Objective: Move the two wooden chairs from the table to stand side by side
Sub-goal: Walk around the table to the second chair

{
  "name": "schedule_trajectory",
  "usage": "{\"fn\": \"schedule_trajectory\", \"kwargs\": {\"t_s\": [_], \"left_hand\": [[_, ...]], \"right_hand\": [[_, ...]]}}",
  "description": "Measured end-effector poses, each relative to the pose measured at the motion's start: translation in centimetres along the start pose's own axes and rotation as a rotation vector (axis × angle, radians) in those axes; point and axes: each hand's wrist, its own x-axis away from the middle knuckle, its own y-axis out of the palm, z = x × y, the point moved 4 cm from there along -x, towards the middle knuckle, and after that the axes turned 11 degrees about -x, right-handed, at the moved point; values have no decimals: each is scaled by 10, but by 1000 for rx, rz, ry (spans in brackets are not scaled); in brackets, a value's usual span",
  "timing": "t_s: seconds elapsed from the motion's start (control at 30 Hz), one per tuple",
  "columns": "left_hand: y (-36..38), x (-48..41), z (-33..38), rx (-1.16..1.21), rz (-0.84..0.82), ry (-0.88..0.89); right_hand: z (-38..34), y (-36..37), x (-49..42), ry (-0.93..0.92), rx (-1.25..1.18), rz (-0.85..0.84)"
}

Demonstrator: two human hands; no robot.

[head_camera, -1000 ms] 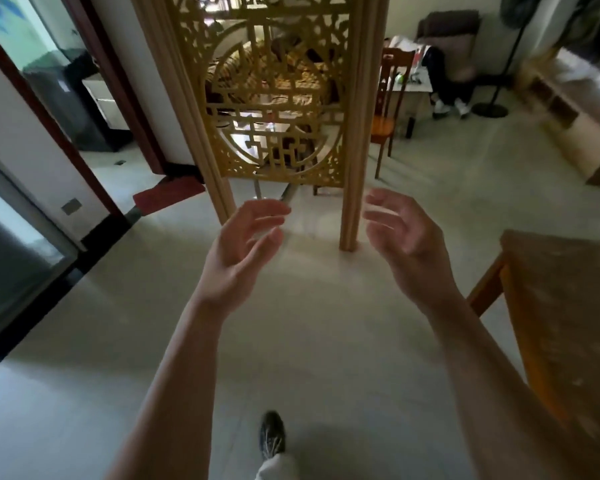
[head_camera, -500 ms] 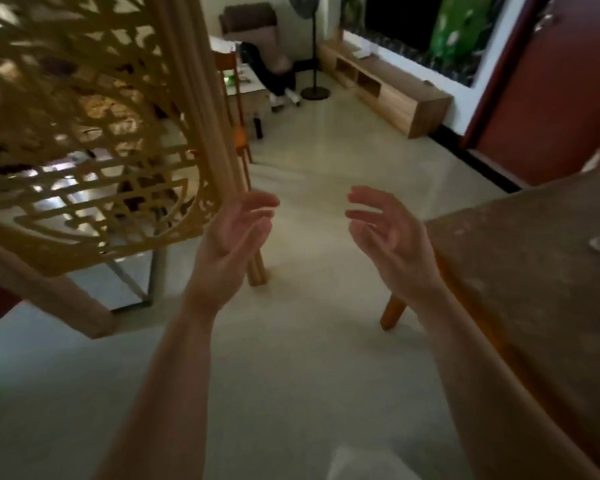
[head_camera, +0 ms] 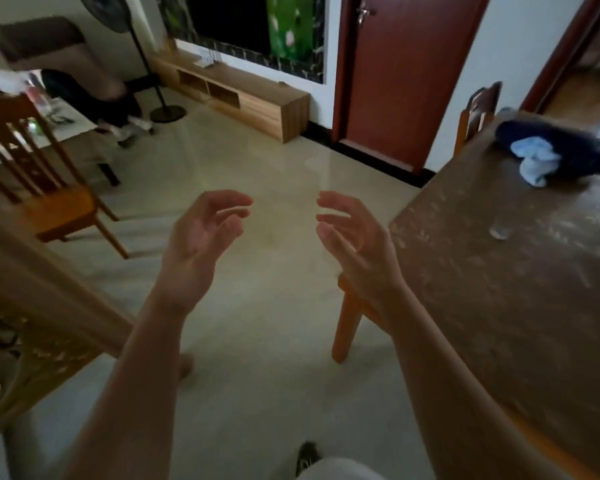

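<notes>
One wooden chair [head_camera: 49, 199] with a slatted back stands on the floor at the left, away from the table. A second wooden chair [head_camera: 478, 109] is tucked at the far end of the brown table [head_camera: 499, 306] on the right, mostly hidden by it. My left hand [head_camera: 201, 244] and my right hand [head_camera: 354, 244] hover in mid-air over the tiled floor, palms facing each other, fingers curled apart, holding nothing. Neither hand touches a chair.
A carved golden screen with wooden posts [head_camera: 39, 306] crosses the lower left. Dark and pale blue cloth [head_camera: 551, 154] lies on the table. A low wooden cabinet [head_camera: 243, 95], a standing fan [head_camera: 153, 81] and a red-brown door [head_camera: 402, 74] line the far wall.
The view has swung right: the screen slid off to the left, and the table, the door and the far chair came into view. Both hands keep the same empty pose.
</notes>
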Motion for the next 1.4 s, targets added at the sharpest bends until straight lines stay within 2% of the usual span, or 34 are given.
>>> {"fn": "schedule_trajectory", "kwargs": {"t_s": [0.37,0.7,0.9,1.17,1.4], "left_hand": [[-6,-190,-105,247,-123,84],[-5,-396,-167,367,-351,189],[34,-473,-194,436,-486,236],[101,-606,-227,427,-607,313],[152,-739,-237,391,-654,332]], "right_hand": [[92,4,-145,-1,161,149],[140,21,-273,60,241,429],[161,-9,-318,76,330,588],[234,-66,-417,29,393,735],[267,-122,-538,53,452,752]]}}
